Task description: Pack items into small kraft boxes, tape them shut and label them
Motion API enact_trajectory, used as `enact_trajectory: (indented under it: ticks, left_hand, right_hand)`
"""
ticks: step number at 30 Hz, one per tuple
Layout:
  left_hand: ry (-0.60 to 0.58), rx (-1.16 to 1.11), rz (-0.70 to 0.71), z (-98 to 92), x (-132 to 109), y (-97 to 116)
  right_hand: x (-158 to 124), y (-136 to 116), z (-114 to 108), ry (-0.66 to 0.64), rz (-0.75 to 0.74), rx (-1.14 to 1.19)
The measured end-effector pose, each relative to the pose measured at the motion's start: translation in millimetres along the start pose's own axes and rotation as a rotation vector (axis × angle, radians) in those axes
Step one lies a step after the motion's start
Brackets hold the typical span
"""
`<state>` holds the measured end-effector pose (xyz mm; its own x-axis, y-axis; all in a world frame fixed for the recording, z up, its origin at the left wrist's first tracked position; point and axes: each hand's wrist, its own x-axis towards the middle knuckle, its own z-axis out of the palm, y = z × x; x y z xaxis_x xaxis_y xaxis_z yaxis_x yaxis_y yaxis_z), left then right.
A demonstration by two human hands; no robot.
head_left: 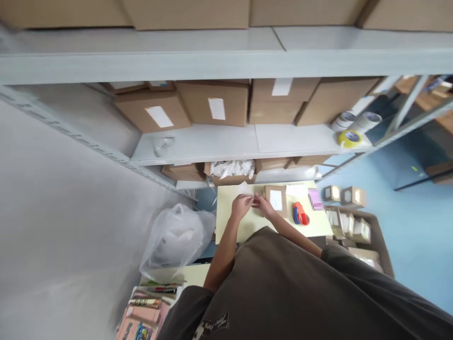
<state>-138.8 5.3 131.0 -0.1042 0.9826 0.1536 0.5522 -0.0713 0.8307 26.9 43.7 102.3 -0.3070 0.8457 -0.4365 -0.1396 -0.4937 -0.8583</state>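
Note:
Above the pale yellow table (226, 226) my left hand (241, 206) and my right hand (262, 204) meet with their fingertips pinched together. Between them is a small white slip of paper (245, 188), its pointed top sticking up behind the left fingers. A cardboard box with a white label (276, 200) lies just right of my right hand, partly behind that wrist. Farther right rests a red and blue tape dispenser (300, 215). A white sheet (296, 190) and a pink pad (315, 199) lie along the back right of the table.
Shelves (205, 141) of cardboard boxes rise in front, with tape rolls (349, 138) at the right. A large clear plastic bag (177, 231) stands left of the table. A bin (380, 236) of small boxes stands right. Packets (141, 311) lie at lower left.

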Motion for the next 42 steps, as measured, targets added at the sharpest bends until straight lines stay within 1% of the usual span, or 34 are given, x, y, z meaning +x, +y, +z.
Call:
enact_trajectory:
  ticks: [2, 3, 4, 6, 8, 9, 11, 12, 14, 16, 18, 22, 25, 28, 31, 35, 36, 37, 40, 41, 42]
  left_hand:
    - [-0.115, 0.016, 0.072, 33.2, -0.9, 14.1]
    - [-0.139, 0.001, 0.071, 49.7, -2.7, 19.8]
    - [-0.129, -0.021, 0.035, 65.7, -5.0, 24.6]
    - [-0.05, -0.064, -0.14, 95.0, -9.9, 31.8]
    - [0.0, -0.107, -0.359, 119.8, -13.7, 36.8]
    - [-0.01, -0.135, -0.445, 130.6, -15.0, 38.8]
    - [-0.066, -0.198, -0.541, 149.8, -17.0, 42.7]
    - [-0.08, -0.219, -0.563, 158.4, -18.0, 44.4]
    - [-0.068, -0.214, -0.585, 174.5, -19.9, 47.6]
    - [-0.053, -0.152, -0.595, 189.0, -21.5, 50.3]
    - [-0.065, -0.053, -0.609, 201.3, -22.0, 52.4]
    - [-0.112, 0.113, -0.671, 217.2, -19.2, 55.0]
    - [-0.138, 0.176, -0.725, 223.9, -15.8, 54.3]
    - [-0.173, 0.249, -0.742, 229.1, -12.8, 50.7]
    - [-0.197, 0.35, -0.717, 230.7, -9.7, 45.3]
    - [-0.226, 0.432, -0.748, 224.3, -4.2, 38.6]
    - [-0.244, 0.43, -0.708, 222.5, -2.6, 37.4]
    - [-0.265, 0.42, -0.625, 221.1, -1.2, 36.2]
    - [-0.331, 0.393, -0.284, 220.6, 1.3, 31.4]
    - [-0.353, 0.387, -0.201, 221.6, 0.9, 28.6]
    - [-0.376, 0.386, -0.164, 222.8, -0.3, 24.9]
  right_hand:
    - [-13.5, -0.1, -27.8, 0.099, -0.019, 0.038]
    - [-18.4, -0.1, -43.4, 0.153, -0.028, 0.048]
    - [-22.8, 0.2, -59.5, 0.202, -0.034, 0.06]
    - [-31.1, 1.6, -90.8, 0.261, -0.024, 0.092]
    - [-39.7, 4.7, -118.2, 0.27, 0.001, 0.123]
    - [-43.7, 7.0, -129.9, 0.266, 0.011, 0.135]
    - [-50.1, 12.9, -149.9, 0.259, 0.027, 0.152]
    - [-52.0, 16.3, -158.6, 0.263, 0.034, 0.144]
    - [-52.5, 23.4, -174.6, 0.297, 0.054, 0.063]
    - [-49.4, 30.1, -189.2, 0.342, 0.078, -0.055]
    - [-44.6, 35.7, -201.9, 0.371, 0.095, -0.138]
    - [-37.2, 43.5, -216.5, 0.429, 0.065, -0.31]
    - [-33.2, 47.6, -216.9, 0.478, 0.063, -0.41]
    - [-28.2, 51.0, -213.1, 0.477, 0.104, -0.492]
    - [-23.3, 51.6, -211.4, 0.467, 0.143, -0.597]
    - [-21.0, 48.0, -215.0, 0.46, 0.167, -0.763]
    - [-21.4, 47.5, -215.2, 0.447, 0.149, -0.809]
    - [-22.2, 48.0, -214.6, 0.425, 0.115, -0.855]
    - [-27.6, 57.6, -207.3, 0.34, -0.02, -0.972]
    - [-30.6, 63.8, -204.0, 0.322, -0.043, -0.998]
    - [-34.2, 71.2, -200.9, 0.321, -0.045, -1.02]
